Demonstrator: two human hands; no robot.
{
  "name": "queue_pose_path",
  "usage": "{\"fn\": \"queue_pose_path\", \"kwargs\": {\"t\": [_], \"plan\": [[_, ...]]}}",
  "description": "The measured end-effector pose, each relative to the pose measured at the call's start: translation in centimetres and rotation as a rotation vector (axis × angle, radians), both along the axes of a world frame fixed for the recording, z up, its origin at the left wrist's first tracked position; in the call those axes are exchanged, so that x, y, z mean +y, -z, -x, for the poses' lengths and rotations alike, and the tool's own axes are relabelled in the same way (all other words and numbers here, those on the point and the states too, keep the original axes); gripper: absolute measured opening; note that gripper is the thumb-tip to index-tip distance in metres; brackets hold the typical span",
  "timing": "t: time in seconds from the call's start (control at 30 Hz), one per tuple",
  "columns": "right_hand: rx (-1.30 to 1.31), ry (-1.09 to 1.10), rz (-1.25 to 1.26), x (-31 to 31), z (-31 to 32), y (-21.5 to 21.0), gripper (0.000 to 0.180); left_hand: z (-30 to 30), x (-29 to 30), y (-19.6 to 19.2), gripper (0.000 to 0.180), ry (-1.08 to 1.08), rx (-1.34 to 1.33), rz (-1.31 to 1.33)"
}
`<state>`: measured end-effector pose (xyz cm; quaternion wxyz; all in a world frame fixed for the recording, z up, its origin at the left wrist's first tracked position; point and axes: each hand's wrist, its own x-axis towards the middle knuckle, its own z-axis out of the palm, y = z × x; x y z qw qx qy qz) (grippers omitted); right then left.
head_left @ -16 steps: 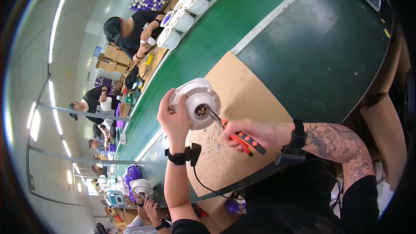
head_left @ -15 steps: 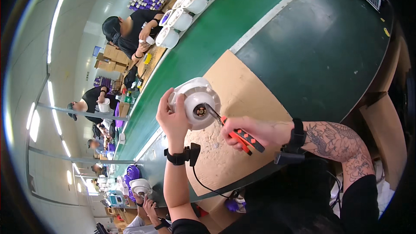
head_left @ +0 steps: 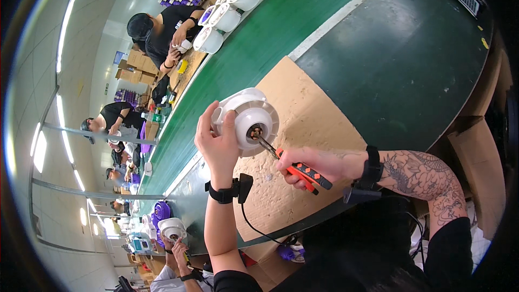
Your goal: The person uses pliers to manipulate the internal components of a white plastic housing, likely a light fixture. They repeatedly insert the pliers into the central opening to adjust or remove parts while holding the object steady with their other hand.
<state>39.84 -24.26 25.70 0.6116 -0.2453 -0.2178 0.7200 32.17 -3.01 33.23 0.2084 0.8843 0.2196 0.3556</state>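
Note:
My left hand (head_left: 217,139) is closed around the rim of a round white plastic housing (head_left: 246,109), its thumb lying across the front. The housing is held up over a cardboard sheet, its round opening facing me. Inside the opening are small copper-coloured metal parts (head_left: 254,131). My right hand (head_left: 319,163) grips pliers with red and black handles (head_left: 309,174). Their narrow metal jaws reach into the lower right of the opening, at the metal parts. Whether the jaws pinch one of them is too small to tell.
The cardboard sheet (head_left: 303,103) covers part of the dark green table (head_left: 394,48). Beyond runs a green conveyor belt (head_left: 243,67), with several white tubs (head_left: 224,19) along its far side. Co-workers sit there; another person's hands (head_left: 178,254) work on a similar housing at lower left.
The housing has tilted and shifted slightly right and up in my left hand. The plier tips have moved from the opening's right edge to its lower right, among the metal parts.

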Motion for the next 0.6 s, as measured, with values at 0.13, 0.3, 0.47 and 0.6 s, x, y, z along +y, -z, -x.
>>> {"fn": "queue_pose_path", "kwargs": {"t": [0.13,0.3,0.47,0.6], "plan": [[-0.014,0.026,0.034,0.1,-0.1,-0.1,0.033,-0.2,-1.0,-0.3,0.039,0.054,-0.007,-0.07],[-0.034,0.075,0.062,0.2,0.1,-0.2,0.034,-0.2,-1.8,-1.2,0.039,0.075,0.021,-0.207],[-0.069,0.067,0.082,0.1,0.1,-0.1,0.033,-0.2,-2.4,-1.3,0.04,0.08,0.019,-0.179],[-0.085,0.077,0.09,0.1,0.2,-0.3,0.034,-0.1,-2.0,-1.0,0.04,0.102,0.008,-0.192]]}}
